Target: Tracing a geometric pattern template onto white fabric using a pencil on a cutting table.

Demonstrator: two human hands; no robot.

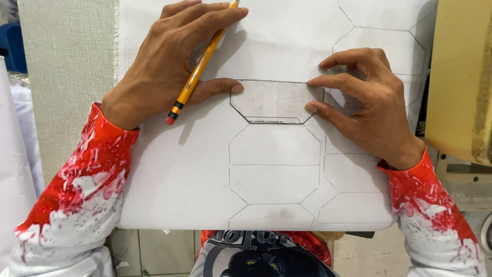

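My left hand (171, 59) grips a yellow pencil (197, 69) with a pink eraser end pointing toward me; its thumb presses the left edge of a small flat six-sided template (275, 101). The fingertips of my right hand (366, 102) hold down the template's right edge. The template lies on a white sheet (174, 174) marked with several pencil-drawn outlines of the same shape. The pencil's tip is cut off by the top of the frame.
The white sheet lies over a beige woven cloth surface (66, 77). A tan machine part (458, 77) stands at the right edge. Tiled floor (154, 251) shows below the sheet's near edge. White material hangs at far left.
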